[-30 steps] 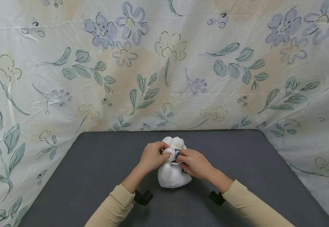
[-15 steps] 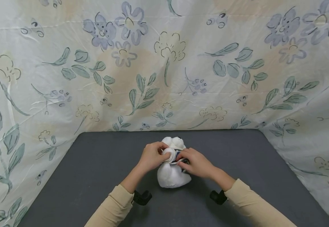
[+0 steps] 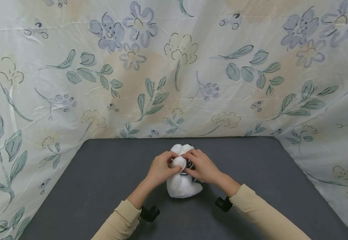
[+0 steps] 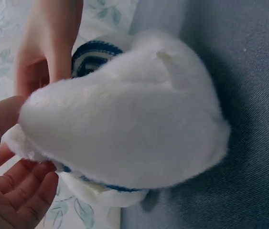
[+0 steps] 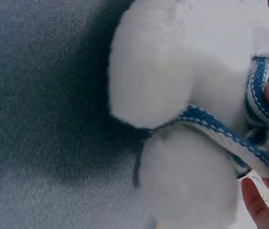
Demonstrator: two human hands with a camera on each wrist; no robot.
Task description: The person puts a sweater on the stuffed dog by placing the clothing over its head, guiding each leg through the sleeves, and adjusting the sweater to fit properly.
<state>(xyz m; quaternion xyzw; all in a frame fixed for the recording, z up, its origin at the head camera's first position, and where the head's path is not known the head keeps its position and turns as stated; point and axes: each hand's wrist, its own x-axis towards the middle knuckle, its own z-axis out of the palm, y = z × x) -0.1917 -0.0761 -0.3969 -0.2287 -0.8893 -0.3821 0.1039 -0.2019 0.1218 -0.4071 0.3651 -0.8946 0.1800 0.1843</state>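
Note:
A white plush toy (image 3: 182,187) sits on the dark table, its back toward the head camera. Around its upper body is a blue-and-white striped knit garment (image 5: 210,126), bunched near one side. My left hand (image 3: 159,167) grips a rounded white part of the plush, thumb on the near side and fingers around the far side. Close beside it, my right hand (image 3: 204,167) pinches the garment's edge between thumb and fingers. In the right wrist view, the striped band loops out from the white fur at the right thumb. The toy's front is hidden.
The dark grey table (image 3: 102,186) ends at a back edge just behind the toy. A floral cloth (image 3: 174,83) hangs behind and at both sides. Black wrist mounts (image 3: 150,213) hang below both forearms.
My right hand has shifted up and left, nearer the left hand, and more of the striped garment shows under it. The left hand keeps its hold, and the toy stays in place.

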